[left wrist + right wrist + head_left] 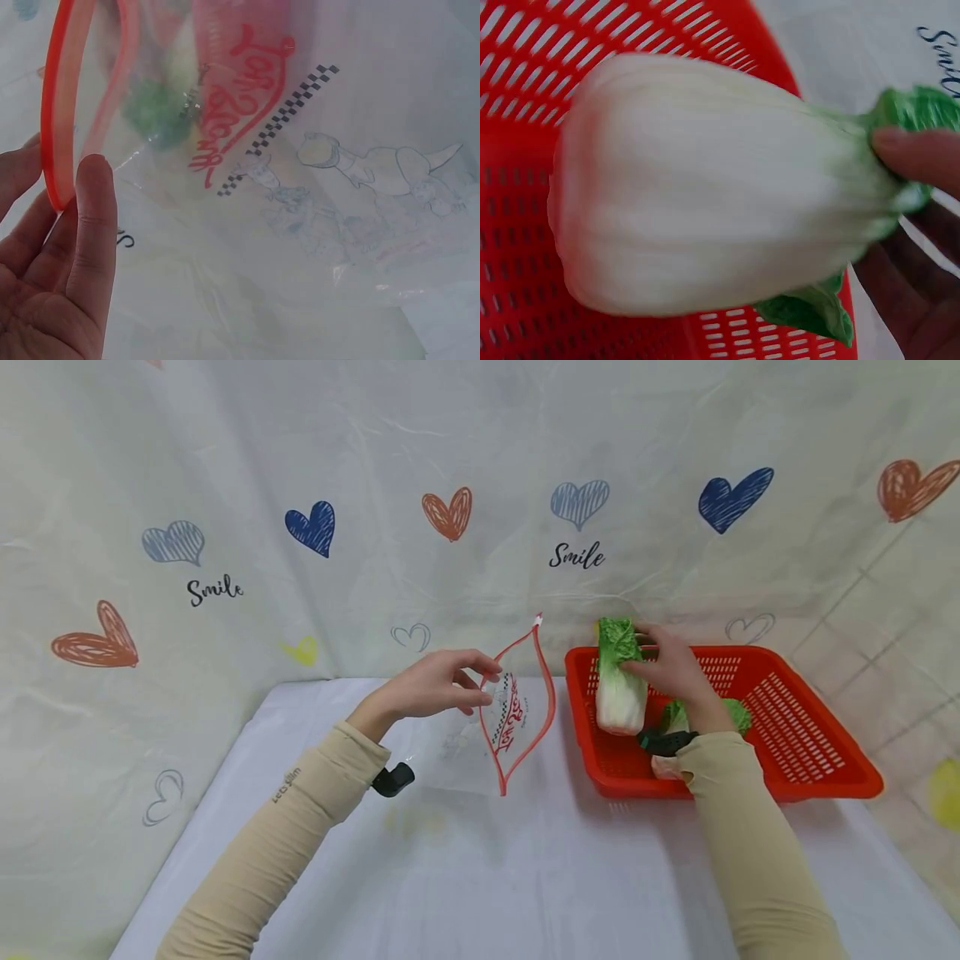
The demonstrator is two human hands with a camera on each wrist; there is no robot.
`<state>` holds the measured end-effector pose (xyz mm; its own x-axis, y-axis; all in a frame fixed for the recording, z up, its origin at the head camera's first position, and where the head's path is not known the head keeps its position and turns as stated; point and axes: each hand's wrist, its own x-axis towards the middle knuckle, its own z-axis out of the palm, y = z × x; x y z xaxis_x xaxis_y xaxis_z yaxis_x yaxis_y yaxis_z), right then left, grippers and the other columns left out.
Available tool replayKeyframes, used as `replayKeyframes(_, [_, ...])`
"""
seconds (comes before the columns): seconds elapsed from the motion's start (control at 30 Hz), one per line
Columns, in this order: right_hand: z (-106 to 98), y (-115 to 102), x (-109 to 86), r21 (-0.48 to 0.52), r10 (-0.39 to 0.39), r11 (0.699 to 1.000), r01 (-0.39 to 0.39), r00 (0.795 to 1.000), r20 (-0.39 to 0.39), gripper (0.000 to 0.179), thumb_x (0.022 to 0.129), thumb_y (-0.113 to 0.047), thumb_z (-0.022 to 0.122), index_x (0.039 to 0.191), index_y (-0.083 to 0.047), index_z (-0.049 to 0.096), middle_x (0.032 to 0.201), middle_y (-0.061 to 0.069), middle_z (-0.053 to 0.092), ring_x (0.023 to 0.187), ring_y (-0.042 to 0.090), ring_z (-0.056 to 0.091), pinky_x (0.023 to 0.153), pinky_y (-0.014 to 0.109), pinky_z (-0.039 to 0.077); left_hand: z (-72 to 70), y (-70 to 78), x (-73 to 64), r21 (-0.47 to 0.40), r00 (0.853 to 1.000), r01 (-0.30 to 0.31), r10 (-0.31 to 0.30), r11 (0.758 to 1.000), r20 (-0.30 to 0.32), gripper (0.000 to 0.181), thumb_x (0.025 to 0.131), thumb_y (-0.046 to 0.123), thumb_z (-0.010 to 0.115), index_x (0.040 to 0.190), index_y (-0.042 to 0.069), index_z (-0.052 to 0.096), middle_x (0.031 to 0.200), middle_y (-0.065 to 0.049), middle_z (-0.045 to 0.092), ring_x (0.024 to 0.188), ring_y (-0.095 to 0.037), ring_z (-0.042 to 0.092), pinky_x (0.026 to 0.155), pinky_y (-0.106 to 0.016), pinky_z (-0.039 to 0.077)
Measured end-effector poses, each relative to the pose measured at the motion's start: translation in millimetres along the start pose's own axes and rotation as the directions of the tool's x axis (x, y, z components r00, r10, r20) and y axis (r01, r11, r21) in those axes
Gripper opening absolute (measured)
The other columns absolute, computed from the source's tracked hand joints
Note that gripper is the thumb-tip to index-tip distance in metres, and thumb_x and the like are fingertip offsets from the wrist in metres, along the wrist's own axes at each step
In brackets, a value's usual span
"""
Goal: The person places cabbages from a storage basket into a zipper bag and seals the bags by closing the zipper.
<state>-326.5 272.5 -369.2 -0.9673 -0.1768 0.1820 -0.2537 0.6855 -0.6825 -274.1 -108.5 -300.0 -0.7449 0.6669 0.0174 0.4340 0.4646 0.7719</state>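
My left hand (435,683) holds the edge of a clear zipper bag (517,714) with red and black print. In the left wrist view, its red zipper rim (58,105) runs between the thumb and the fingers. The bag's mouth gapes toward the right. My right hand (675,670) grips a napa cabbage (621,703) by its green leafy end, thumb in front and other fingers behind. The cabbage's white base (697,187) points down over the red basket (832,787), overlapping its left part in the head view.
More leafy greens (738,714) lie in the basket, partly hidden by my right wrist. A white cloth covers the table (480,877). Behind it hangs a pale curtain (480,435) printed with hearts and the word Smile.
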Motion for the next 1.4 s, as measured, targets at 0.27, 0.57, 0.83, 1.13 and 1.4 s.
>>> replayKeyframes(0.27, [12.6, 13.1, 3.1, -0.012, -0.195, 0.981, 0.195, 0.981, 0.019, 0.045, 0.089, -0.003, 0.070, 0.119, 0.004, 0.036, 0.117, 0.027, 0.049, 0.116, 0.049, 0.051, 0.092, 0.063, 0.045, 1.2, 0.6, 1.5, -0.005, 1.000, -0.002, 0.002, 1.000, 0.007, 0.040, 0.091, 0.013, 0.069, 0.130, 0.011, 0.059, 0.122, -0.007, 0.060, 0.083, -0.016, 0.069, 0.075, -0.034, 0.059])
replayKeyframes(0.57, [11.4, 14.3, -1.2, -0.142, -0.152, 0.977, 0.162, 0.985, 0.077, 0.035, 0.098, -0.016, 0.059, 0.130, -0.002, 0.059, 0.137, 0.033, 0.036, 0.120, 0.049, 0.039, 0.096, 0.066, 0.037, 0.5, 1.8, 1.1, -0.014, 1.000, -0.003, 0.003, 1.000, 0.005, 0.040, 0.091, 0.012, 0.069, 0.130, 0.010, 0.059, 0.125, -0.013, 0.059, 0.088, -0.024, 0.069, 0.075, -0.033, 0.059])
replayKeyframes(0.83, [8.3, 11.2, -1.8, -0.268, 0.030, 0.963, 0.036, 0.971, 0.238, 0.083, 0.093, -0.031, 0.068, 0.156, -0.007, 0.019, 0.147, 0.038, 0.008, 0.126, 0.059, 0.028, 0.102, 0.070, 0.031, 1.8, 3.0, 1.5, 0.008, 1.000, -0.002, 0.002, 1.000, -0.007, 0.040, 0.091, 0.012, 0.069, 0.130, 0.011, 0.059, 0.122, -0.005, 0.060, 0.087, -0.019, 0.068, 0.074, -0.032, 0.059])
replayKeyframes(1.13, [5.6, 11.7, -7.3, -0.126, 0.004, 0.992, 0.027, 0.969, 0.246, 0.077, 0.094, -0.012, 0.066, 0.155, -0.010, 0.020, 0.146, 0.039, 0.001, 0.123, 0.056, 0.033, 0.094, 0.069, 0.039, 2.8, 1.4, 1.7, 0.018, 1.000, -0.003, 0.003, 1.000, -0.001, 0.040, 0.091, 0.013, 0.070, 0.130, 0.012, 0.059, 0.121, -0.005, 0.060, 0.086, -0.016, 0.068, 0.073, -0.031, 0.059])
replayKeyframes(1.4, [4.7, 13.4, -10.8, -0.096, -0.090, 0.988, 0.117, 0.964, 0.249, 0.057, 0.091, 0.001, 0.065, 0.142, -0.010, 0.041, 0.147, 0.031, 0.010, 0.125, 0.051, 0.031, 0.097, 0.069, 0.038, 2.0, 1.1, 0.9, 0.014, 1.000, -0.006, 0.006, 1.000, 0.000, 0.040, 0.091, 0.013, 0.069, 0.130, 0.011, 0.059, 0.124, -0.013, 0.060, 0.086, -0.021, 0.069, 0.072, -0.030, 0.059])
